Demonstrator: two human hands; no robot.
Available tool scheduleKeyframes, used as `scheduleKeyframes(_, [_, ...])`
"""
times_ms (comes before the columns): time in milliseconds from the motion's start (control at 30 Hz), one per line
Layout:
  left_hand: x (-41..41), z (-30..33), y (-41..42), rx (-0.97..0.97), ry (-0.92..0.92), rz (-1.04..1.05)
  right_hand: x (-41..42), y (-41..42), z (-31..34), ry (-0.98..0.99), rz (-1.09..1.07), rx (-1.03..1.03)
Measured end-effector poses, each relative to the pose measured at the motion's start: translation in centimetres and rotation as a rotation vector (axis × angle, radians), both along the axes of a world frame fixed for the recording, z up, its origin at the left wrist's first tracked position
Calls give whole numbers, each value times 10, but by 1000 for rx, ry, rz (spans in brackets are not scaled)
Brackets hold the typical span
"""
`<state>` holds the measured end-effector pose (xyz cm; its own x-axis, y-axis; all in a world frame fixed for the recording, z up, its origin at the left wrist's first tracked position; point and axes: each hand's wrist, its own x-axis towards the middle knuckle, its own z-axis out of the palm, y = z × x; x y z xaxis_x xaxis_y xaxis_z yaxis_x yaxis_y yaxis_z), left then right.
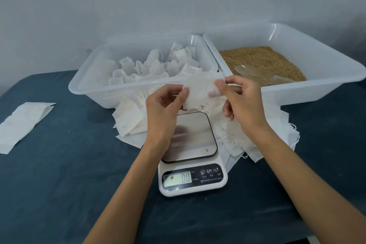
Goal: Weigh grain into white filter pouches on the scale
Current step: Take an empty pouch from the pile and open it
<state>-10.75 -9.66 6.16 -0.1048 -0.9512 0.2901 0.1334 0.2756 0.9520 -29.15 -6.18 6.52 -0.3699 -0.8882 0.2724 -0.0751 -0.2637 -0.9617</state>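
scale (193, 166): white digital kitchen scale, near-centre of the dark blue table (59, 184), display toward the near edge reads 0.0, steel platter bare except one grain crumb at its near-right corner
left hand (164, 109): above the scale's far-left part, thumb and fingers pinching the left edge of a white filter pouch (200, 93)
right hand (241, 101): above the scale's far-right side, thumb and forefinger pinching the same pouch's right edge, other fingers loosely curled
held pouch: flat, empty-looking, stretched between both hands, in the air over the scale's far edge
loose pouches (257, 140): heap of flat white pouches with strings on the table around the scale's left, far and right sides
paper strip (21, 127): flat white pouches near the table's left edge
left tub (83, 85): translucent white, far-centre, filled pouches standing inside
right tub (326, 69): touching the left tub's right side, holds brown grain (263, 59) and a clear plastic scoop (257, 75) lying on the grain
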Motion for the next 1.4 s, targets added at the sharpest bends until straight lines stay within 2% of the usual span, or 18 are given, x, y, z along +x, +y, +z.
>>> scheduleKeyframes(100, [-1,-1,-1,35,41,33,1,2,2,2,127,-32])
scheduleKeyframes(167, [1,-1,-3,82,91,44,2,2,2,97,185,-68])
scheduleKeyframes(233, [5,-2,-6,121,111,64,4,3,1,173,163,-95])
scheduleKeyframes(333, [6,-3,-6,142,81,77,4,4,1,149,102,-124])
scheduleKeyframes(600, [6,1,-4,190,113,-16,8,9,3,272,141,-160])
scheduleKeyframes(733, [6,0,-4,197,109,-62,9,12,4,246,103,-174])
scheduleKeyframes(867, [6,0,-3,185,68,-94,10,12,8,255,162,-153])
scheduleKeyframes(967, [5,-1,-2,127,-51,-3,9,12,9,224,176,-134])
scheduleKeyframes(1067, [5,4,2,-41,-180,91,8,11,10,238,189,-143])
scheduleKeyframes(1133, [7,9,7,-122,-246,-13,9,12,10,282,198,-137])
scheduleKeyframes(1200, [6,11,13,-181,-386,-156,11,13,9,315,212,-125])
scheduleKeyframes(1267, [0,9,19,-206,-525,-202,14,15,6,324,236,-122])
scheduleKeyframes(1400, [-4,0,14,-375,-729,4,15,18,10,311,224,-138])
